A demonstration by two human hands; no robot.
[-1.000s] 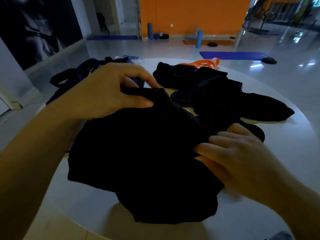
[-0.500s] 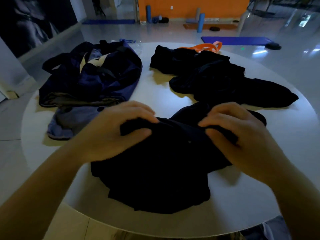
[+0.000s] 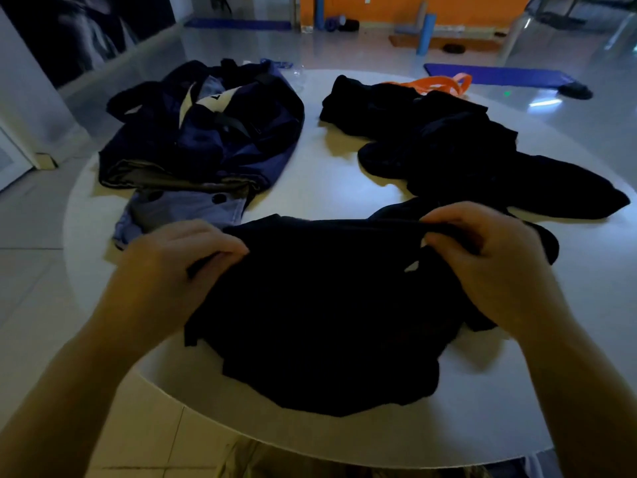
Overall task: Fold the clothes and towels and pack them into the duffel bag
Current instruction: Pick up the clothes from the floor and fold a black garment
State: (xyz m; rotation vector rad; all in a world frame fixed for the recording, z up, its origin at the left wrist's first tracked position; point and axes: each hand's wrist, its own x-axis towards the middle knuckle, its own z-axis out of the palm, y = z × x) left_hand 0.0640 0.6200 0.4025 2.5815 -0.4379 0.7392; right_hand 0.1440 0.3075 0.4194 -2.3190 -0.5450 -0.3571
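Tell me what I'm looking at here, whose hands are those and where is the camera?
The camera sits on a person's head and looks down, so you see their own two hands. The left hand and the right hand each pinch the top edge of a black garment lying on a round white table. At the back left is a dark blue duffel bag, with a blue-grey cloth in front of it. At the back right lies a pile of black clothes, with something orange behind it.
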